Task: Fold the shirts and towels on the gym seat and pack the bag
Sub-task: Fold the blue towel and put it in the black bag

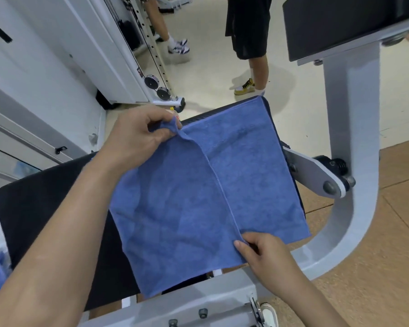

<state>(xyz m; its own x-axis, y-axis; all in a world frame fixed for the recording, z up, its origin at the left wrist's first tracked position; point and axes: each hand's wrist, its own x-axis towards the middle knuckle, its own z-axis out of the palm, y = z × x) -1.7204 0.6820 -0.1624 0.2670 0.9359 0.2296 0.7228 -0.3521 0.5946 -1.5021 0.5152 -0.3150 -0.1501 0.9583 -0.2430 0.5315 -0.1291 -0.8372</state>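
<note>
Left forearm crosses the lower frame; left hand point(137, 135) pinches the far corner of a blue terry-cloth towel point(198, 197), grip closed on the hem. Right hand point(260, 253) pinches the near corner of the same edge. Towel lies on the black padded gym seat point(45, 208), one flap partly drawn over the flat half. Judgement: first fold under way, not finished. More blue cloth sits at far left. No shirts or bag in view; packing not begun.
</note>
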